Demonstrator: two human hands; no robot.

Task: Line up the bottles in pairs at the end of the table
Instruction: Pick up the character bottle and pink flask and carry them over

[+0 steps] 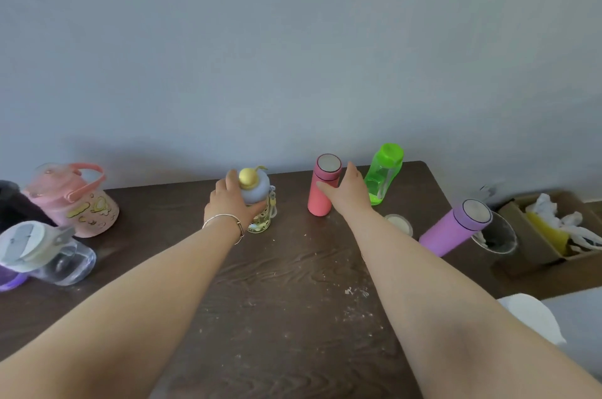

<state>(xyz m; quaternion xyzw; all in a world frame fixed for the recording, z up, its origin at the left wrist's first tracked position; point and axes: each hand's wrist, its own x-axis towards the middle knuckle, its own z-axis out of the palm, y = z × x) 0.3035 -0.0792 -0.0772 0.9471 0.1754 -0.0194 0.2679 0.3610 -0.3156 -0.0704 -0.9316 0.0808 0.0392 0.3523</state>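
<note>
My left hand (228, 200) grips the grey-blue cap of a small clear bottle (260, 216) with a yellow knob, standing mid-table near the wall. My right hand (345, 191) wraps the right side of an upright pink flask (321, 190) with a metal top. A green transparent bottle (384, 174) stands just right of that hand by the far edge. A purple flask (452, 229) stands at the right edge. On the left are a pink jug with a handle (75, 200) and a clear bottle with a grey lid (49, 252).
The dark wood table (277, 284) meets a grey wall at its far edge. A small white lid (399, 222) lies behind my right forearm. A glass (498, 235) and a cardboard box of cloths (553, 226) sit off the right edge.
</note>
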